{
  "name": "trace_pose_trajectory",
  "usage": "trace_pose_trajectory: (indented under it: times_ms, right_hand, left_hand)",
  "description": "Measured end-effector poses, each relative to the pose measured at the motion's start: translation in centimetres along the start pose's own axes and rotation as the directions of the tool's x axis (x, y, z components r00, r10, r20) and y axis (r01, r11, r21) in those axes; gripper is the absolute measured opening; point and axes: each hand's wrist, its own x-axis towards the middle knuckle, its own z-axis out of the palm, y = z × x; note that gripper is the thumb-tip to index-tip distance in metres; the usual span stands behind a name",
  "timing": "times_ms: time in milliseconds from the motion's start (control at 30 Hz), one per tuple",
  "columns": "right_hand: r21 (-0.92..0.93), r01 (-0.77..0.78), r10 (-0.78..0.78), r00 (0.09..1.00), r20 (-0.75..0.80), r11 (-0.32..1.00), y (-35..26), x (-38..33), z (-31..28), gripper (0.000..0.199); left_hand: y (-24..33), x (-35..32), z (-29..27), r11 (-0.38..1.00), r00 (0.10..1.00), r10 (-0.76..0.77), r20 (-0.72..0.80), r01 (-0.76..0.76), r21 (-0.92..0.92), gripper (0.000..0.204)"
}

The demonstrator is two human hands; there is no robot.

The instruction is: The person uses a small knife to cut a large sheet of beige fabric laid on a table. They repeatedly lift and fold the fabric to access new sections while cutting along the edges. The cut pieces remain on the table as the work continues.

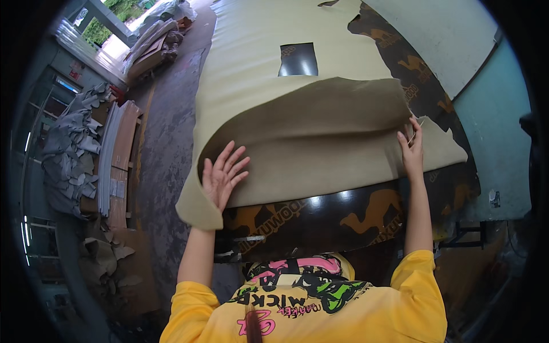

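A large sheet of leather point(246, 86) with a cream face covers most of the dark board. Its near part is folded back, and the brownish suede underside point(309, 134) shows. At the left of the fold my left hand point(223, 177) is open, palm up and fingers spread, with the leather curling around the wrist. My right hand point(413, 151) is at the right end of the fold, fingers bent around a thin, pale, pen-like stick point(412, 138). Whether those fingers also pinch the leather's edge I cannot tell. A rectangular hole farther up the sheet exposes the board.
The dark printed board point(320, 220) shows along the near and right edges. Leather scraps point(71, 146) are heaped at the left beside stacked flat panels point(117, 166). Plastic-wrapped bundles point(157, 43) lie at the far left. A pale blue-green surface point(497, 120) borders the right side.
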Motion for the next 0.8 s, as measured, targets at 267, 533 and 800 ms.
trace_pose_trajectory:
  times_ms: [267,533,800]
  right_hand:
    - [-0.688,0.190,0.307,0.789,0.532,0.701,-6.4,-4.8,0.4,0.094]
    - [-0.800,0.142,0.390,0.815,0.429,0.583,-8.7,-6.4,-3.3,0.046]
    - [-0.845,-0.245,0.752,0.612,0.246,0.476,-16.3,-11.4,-16.3,0.023]
  left_hand:
    - [-6.3,-2.3,-4.7,-0.042,0.984,-0.104,0.146,-0.151,0.988,0.099]
    - [-2.6,-4.6,-3.0,0.020,0.954,-0.112,0.277,-0.276,0.961,0.050]
    - [-0.1,-8.7,5.4,0.431,0.639,-0.529,0.559,-0.365,0.825,0.039]
